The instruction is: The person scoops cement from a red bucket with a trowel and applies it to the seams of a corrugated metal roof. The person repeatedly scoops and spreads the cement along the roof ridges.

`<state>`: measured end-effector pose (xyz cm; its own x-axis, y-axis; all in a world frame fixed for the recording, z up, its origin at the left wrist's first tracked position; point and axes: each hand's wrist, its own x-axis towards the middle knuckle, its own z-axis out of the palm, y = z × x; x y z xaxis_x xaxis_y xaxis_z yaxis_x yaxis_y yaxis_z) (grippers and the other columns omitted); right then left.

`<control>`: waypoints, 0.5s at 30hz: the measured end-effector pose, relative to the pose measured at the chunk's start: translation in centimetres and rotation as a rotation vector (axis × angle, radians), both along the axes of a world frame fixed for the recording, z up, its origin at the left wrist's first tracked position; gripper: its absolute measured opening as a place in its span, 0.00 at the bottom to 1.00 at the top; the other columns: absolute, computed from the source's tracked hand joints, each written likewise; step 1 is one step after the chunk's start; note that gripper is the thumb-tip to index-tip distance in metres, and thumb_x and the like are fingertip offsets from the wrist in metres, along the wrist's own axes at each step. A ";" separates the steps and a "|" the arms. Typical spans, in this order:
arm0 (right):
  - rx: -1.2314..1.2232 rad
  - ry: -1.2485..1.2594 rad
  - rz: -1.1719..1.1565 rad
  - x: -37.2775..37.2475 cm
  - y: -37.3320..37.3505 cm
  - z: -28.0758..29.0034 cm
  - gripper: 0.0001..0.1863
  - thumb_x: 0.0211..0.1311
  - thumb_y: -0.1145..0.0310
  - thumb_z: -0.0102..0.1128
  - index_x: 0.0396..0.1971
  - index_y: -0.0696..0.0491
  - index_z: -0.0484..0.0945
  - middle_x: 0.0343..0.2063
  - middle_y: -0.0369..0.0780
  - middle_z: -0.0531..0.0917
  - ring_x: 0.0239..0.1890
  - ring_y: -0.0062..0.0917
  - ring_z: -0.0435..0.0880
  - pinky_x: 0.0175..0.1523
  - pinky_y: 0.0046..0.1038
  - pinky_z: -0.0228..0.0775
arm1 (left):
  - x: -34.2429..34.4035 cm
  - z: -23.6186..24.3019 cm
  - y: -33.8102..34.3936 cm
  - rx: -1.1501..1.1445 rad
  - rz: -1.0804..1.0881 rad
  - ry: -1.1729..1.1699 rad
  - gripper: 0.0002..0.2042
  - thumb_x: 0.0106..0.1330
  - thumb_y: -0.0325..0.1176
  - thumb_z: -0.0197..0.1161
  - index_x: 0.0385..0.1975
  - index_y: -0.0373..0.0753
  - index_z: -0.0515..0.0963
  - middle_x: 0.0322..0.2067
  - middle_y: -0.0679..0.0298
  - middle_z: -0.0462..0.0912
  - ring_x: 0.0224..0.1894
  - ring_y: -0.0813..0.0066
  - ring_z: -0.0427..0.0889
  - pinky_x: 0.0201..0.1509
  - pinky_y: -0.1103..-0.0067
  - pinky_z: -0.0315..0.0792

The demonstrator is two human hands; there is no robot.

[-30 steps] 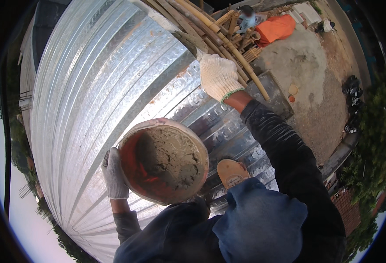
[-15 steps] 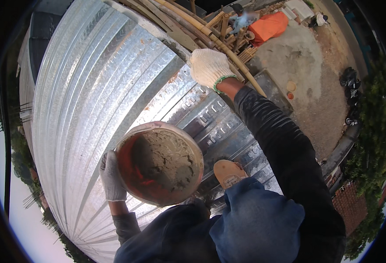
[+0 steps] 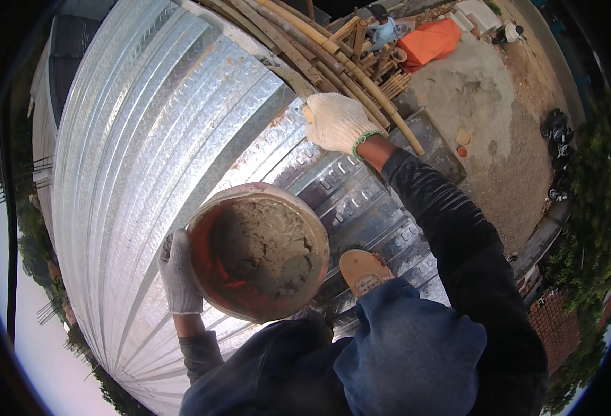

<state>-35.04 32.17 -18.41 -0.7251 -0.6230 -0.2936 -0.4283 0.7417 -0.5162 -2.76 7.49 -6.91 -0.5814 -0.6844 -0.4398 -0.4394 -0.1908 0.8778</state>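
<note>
My left hand (image 3: 179,270), in a grey-white glove, grips the rim of a round bucket (image 3: 258,254) of wet grey mortar with a reddish inner wall. My gloved right hand (image 3: 334,121) is closed on a tool's yellowish handle (image 3: 308,112), apparently a trowel, at the roof edge beside the mortar strip; its blade is largely hidden or hard to make out. Beneath both hands lies ribbed galvanized metal decking (image 3: 132,152). My shoe (image 3: 361,270) stands on it, right of the bucket.
Bamboo poles and boards (image 3: 368,83) line the upper roof edge. Below are a person in light blue (image 3: 383,31), an orange tarp (image 3: 427,43), a concrete patch and dirt ground (image 3: 493,159), black bags (image 3: 556,128), and trees at the right.
My right hand shifted left along the edge, then slightly down, and the tool's handle now shows at its fingers. The bucket moved slightly left and back, still in my left hand.
</note>
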 end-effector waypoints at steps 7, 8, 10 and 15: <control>-0.211 0.056 0.006 1.1 7.6 3.8 0.23 0.68 0.56 0.67 0.56 0.56 0.84 0.49 0.54 0.89 0.52 0.52 0.89 0.56 0.47 0.81 | -2.2 2.5 2.3 -0.084 0.040 -0.054 0.13 0.81 0.41 0.69 0.43 0.34 0.88 0.36 0.68 0.89 0.36 0.83 0.83 0.43 0.82 0.78; -0.282 0.033 -0.060 2.8 9.1 5.0 0.21 0.70 0.59 0.67 0.55 0.57 0.83 0.47 0.54 0.88 0.51 0.52 0.89 0.54 0.45 0.81 | -2.5 2.5 2.8 -0.113 0.031 -0.078 0.13 0.81 0.40 0.70 0.43 0.34 0.88 0.35 0.69 0.88 0.35 0.84 0.82 0.42 0.82 0.78; -0.305 -0.040 -0.082 5.3 11.6 8.8 0.19 0.69 0.63 0.68 0.54 0.58 0.82 0.43 0.53 0.88 0.47 0.52 0.88 0.51 0.43 0.80 | -2.6 2.8 3.4 -0.136 0.022 -0.112 0.14 0.80 0.41 0.71 0.41 0.35 0.88 0.33 0.71 0.87 0.35 0.85 0.80 0.41 0.83 0.76; -0.103 -0.126 0.217 8.9 15.7 17.1 0.18 0.66 0.64 0.73 0.50 0.57 0.82 0.38 0.51 0.86 0.42 0.51 0.87 0.48 0.39 0.78 | -3.8 2.9 4.7 -0.245 -0.159 -0.184 0.13 0.82 0.40 0.67 0.45 0.35 0.89 0.36 0.70 0.88 0.37 0.86 0.82 0.42 0.82 0.78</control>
